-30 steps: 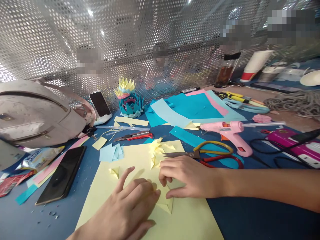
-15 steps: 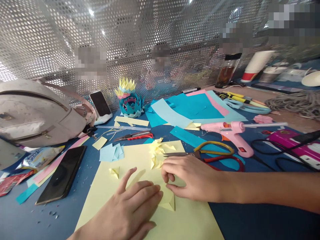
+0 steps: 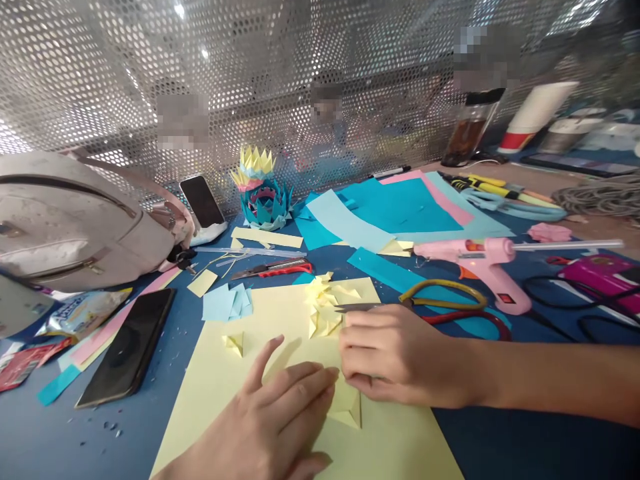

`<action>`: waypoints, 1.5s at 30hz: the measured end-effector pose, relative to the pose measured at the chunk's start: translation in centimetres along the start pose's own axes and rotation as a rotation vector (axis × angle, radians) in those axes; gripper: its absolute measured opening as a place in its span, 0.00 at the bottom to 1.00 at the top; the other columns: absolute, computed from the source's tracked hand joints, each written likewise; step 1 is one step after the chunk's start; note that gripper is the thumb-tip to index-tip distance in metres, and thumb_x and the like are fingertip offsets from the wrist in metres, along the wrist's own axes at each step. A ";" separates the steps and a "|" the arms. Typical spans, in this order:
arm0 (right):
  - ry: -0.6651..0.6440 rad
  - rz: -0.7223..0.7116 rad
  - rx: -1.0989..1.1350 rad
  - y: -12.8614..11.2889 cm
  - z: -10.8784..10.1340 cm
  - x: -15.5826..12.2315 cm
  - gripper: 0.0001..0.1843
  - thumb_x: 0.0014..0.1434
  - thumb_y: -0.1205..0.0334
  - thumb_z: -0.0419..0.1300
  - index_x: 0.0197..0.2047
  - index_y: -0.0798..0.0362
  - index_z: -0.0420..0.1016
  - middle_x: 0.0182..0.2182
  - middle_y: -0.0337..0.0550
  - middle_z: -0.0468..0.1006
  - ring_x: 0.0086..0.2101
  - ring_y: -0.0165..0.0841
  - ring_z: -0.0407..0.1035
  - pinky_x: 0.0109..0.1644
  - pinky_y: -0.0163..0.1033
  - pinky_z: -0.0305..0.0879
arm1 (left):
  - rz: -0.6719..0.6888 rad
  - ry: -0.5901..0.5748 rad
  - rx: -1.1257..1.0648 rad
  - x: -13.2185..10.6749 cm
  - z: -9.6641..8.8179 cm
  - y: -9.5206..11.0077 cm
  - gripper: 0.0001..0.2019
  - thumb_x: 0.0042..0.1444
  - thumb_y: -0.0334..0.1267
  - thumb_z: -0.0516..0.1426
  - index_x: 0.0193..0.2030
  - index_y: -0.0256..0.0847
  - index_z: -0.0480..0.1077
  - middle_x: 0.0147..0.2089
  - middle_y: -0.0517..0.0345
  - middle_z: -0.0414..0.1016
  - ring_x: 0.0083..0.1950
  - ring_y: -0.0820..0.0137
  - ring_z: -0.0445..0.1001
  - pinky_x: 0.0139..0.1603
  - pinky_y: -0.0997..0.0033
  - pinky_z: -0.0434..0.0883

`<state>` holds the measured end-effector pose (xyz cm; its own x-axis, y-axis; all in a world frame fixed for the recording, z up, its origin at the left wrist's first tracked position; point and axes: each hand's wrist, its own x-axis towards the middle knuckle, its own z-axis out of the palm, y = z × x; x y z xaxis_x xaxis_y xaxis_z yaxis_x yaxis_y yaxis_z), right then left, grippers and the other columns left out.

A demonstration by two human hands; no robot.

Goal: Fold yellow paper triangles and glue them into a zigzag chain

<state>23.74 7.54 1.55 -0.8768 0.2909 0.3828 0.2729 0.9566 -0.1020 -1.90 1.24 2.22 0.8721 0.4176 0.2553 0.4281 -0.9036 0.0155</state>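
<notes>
A small piece of folded yellow paper [image 3: 346,403] lies on a large yellow sheet [image 3: 395,447]. My left hand [image 3: 280,407] rests on its left side, fingers stretched out and little finger raised. Curled at the upper right edge of the piece is my right hand [image 3: 385,353], its fingers closed together; what they may hold is hidden. Pointed folded yellow pieces [image 3: 323,307] are heaped beyond my hands, and a single folded piece [image 3: 234,343] lies to the left. The scissors [image 3: 443,293], with yellow and red handles, have their blades partly behind my right hand.
A pink glue gun [image 3: 480,263] lies at right near a magenta power strip [image 3: 600,280]. Light-blue paper squares [image 3: 227,303], a red utility knife [image 3: 280,268] and a black phone [image 3: 127,347] are at left. A layered paper model [image 3: 263,197] stands behind, near blue sheets [image 3: 400,203].
My right hand's fingers have curled closed, where thumb and fingers were apart before. My left hand keeps its pose on the paper. The view has shifted slightly.
</notes>
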 end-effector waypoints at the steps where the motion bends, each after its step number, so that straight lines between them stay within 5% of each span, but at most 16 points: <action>1: -0.003 -0.007 -0.002 0.1 -0.1 0.0 0.10 0.67 0.64 0.56 0.32 0.52 0.70 0.30 0.39 0.74 0.32 0.32 0.62 0.33 0.39 0.52 | 0.005 0.008 0.003 -0.1 0.1 0.0 0.19 0.71 0.43 0.52 0.59 0.32 0.71 0.61 0.49 0.76 0.63 0.67 0.72 0.77 0.53 0.29; 19: -0.172 -0.071 0.078 0.6 -2.5 0.6 0.08 0.68 0.59 0.61 0.38 0.50 0.79 0.33 0.37 0.77 0.33 0.33 0.61 0.33 0.42 0.49 | 0.035 -0.037 0.008 0.1 -0.5 -0.1 0.19 0.71 0.42 0.53 0.61 0.31 0.70 0.61 0.49 0.77 0.64 0.65 0.72 0.77 0.49 0.28; 25: -0.288 -0.054 0.004 -0.4 -3.5 0.7 0.12 0.64 0.63 0.63 0.28 0.52 0.75 0.28 0.41 0.74 0.35 0.36 0.62 0.35 0.43 0.51 | 0.019 -0.038 -0.022 0.2 -1.0 0.1 0.19 0.72 0.41 0.50 0.62 0.32 0.69 0.61 0.46 0.77 0.63 0.65 0.73 0.77 0.48 0.32; 30: -0.204 0.154 0.101 -0.3 -2.1 0.6 0.13 0.67 0.60 0.61 0.30 0.53 0.75 0.28 0.39 0.74 0.32 0.33 0.64 0.34 0.39 0.52 | -0.001 -0.039 -0.039 0.2 -0.9 0.3 0.18 0.72 0.40 0.51 0.61 0.33 0.70 0.60 0.47 0.77 0.62 0.64 0.73 0.78 0.48 0.34; 35: -0.240 0.402 0.233 -0.6 -1.0 1.3 0.10 0.57 0.60 0.69 0.33 0.53 0.72 0.31 0.36 0.76 0.34 0.32 0.68 0.33 0.35 0.52 | -0.012 -0.056 -0.013 0.1 -0.8 0.4 0.19 0.72 0.41 0.50 0.61 0.32 0.69 0.61 0.45 0.76 0.64 0.62 0.71 0.77 0.48 0.32; 45: -0.110 0.315 0.151 -1.7 -0.2 1.1 0.05 0.56 0.68 0.64 0.30 0.52 0.72 0.27 0.34 0.75 0.31 0.30 0.66 0.30 0.37 0.46 | -0.010 -0.058 0.004 0.0 -0.8 0.4 0.18 0.72 0.42 0.50 0.59 0.32 0.70 0.62 0.47 0.75 0.64 0.63 0.71 0.76 0.51 0.27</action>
<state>22.41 6.26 2.32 -0.7985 0.5639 0.2107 0.4822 0.8087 -0.3369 -1.87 0.79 3.04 0.8798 0.4320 0.1984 0.4382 -0.8988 0.0137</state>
